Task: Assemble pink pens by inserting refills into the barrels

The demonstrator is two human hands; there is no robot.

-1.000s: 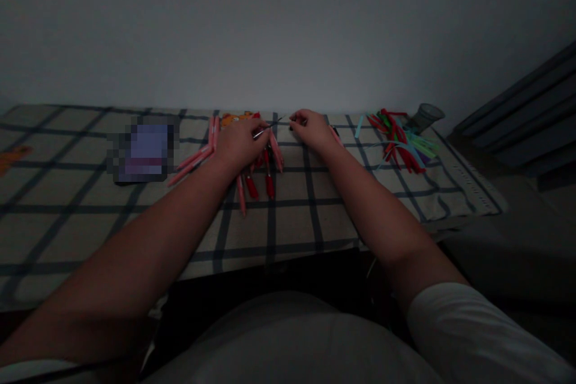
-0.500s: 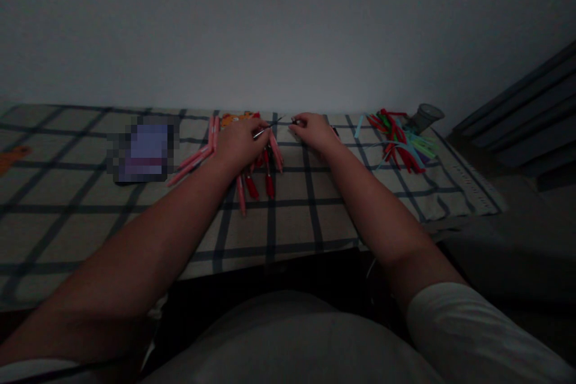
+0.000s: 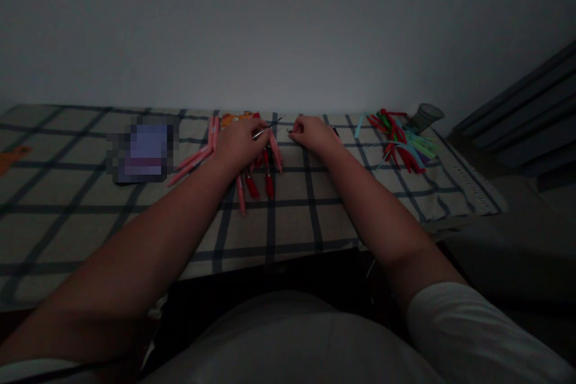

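Note:
My left hand (image 3: 238, 143) is closed around a slim pen-like rod (image 3: 270, 126), shiny near the fingers and dark and thin toward its tip, which points up and right. Facing it, a short gap away, my right hand (image 3: 311, 133) pinches a small dark piece (image 3: 290, 131), too small to make out. Below and beside my left hand lie several pink pens (image 3: 191, 163) and red-ended pens (image 3: 269, 185), partly covered by the hand. An orange-and-red patterned item (image 3: 237, 118) shows behind the left hand. Under my right wrist a dark and pink object (image 3: 335, 133) is mostly hidden.
A checked cloth (image 3: 292, 222) covers the table. At the right lies a pile of red, green and blue strips (image 3: 400, 141) beside a clear cup (image 3: 427, 115). A blurred phone-like object (image 3: 148, 150) lies left, with an orange item (image 3: 13, 159) farther left. Behind stands a wall (image 3: 288, 36).
My right hand has shifted slightly and its fingers have curled closer together around the small dark piece. My left hand and its rod have stayed almost still.

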